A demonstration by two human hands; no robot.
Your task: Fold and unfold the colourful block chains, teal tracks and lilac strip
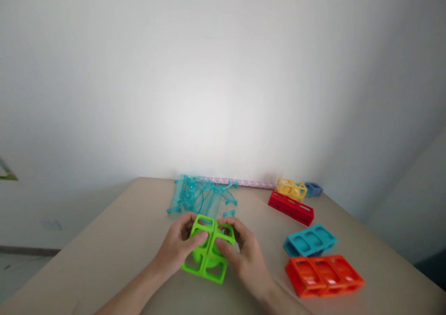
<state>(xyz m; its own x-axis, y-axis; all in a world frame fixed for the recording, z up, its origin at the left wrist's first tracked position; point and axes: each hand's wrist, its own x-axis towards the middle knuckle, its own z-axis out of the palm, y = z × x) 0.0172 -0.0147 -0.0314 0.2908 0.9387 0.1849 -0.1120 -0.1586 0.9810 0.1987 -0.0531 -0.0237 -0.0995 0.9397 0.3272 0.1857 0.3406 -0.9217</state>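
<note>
Between both hands is a bright green open-frame toy block [209,249] made of joined square cells, with a seam down its middle. My left hand [178,240] grips its left side, thumb across the top face and fingers behind. On the right side my right hand [244,252] holds it the same way, thumb pressed near the seam. The block is tilted towards me above the near middle of the table. Some fingertips are hidden behind it.
Clear teal plastic pieces [195,195] lie heaped behind the hands, near a purple patterned strip [247,183] along the wall. To the right are frame blocks: yellow [291,189], dark blue [313,189], red [291,207], teal [310,240] and orange [324,276], on a beige table [114,240].
</note>
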